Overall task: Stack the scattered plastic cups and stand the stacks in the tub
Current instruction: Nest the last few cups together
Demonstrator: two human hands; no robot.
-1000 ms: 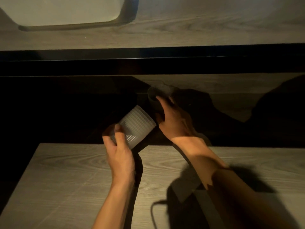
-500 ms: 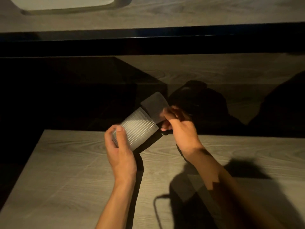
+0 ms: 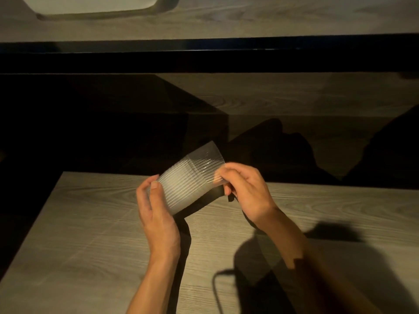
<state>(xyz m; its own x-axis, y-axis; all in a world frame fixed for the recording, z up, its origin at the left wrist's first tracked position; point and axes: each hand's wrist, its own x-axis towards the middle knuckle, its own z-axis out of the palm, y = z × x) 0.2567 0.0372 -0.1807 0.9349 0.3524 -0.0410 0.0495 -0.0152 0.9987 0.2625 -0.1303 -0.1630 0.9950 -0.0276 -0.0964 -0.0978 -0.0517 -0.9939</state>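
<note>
I hold a ribbed, translucent stack of plastic cups (image 3: 181, 186) tilted over the near wooden table (image 3: 90, 234). My left hand (image 3: 156, 209) grips the stack's lower left end, thumb on top. My right hand (image 3: 242, 191) pinches a single clear cup (image 3: 207, 157), which is partly pushed into the stack's upper right end. The pale tub (image 3: 97, 5) lies at the top left on the far surface, cut off by the frame.
A dark gap (image 3: 90, 123) separates the near table from a second wooden surface (image 3: 294, 96) and a black ledge (image 3: 204, 55). A dark cable (image 3: 217, 291) runs over the near table by my right forearm. Deep shadows cover the right side.
My right hand picked a loose cup off the far surface, brought it back and slid it into the end of the stack that my left hand holds.
</note>
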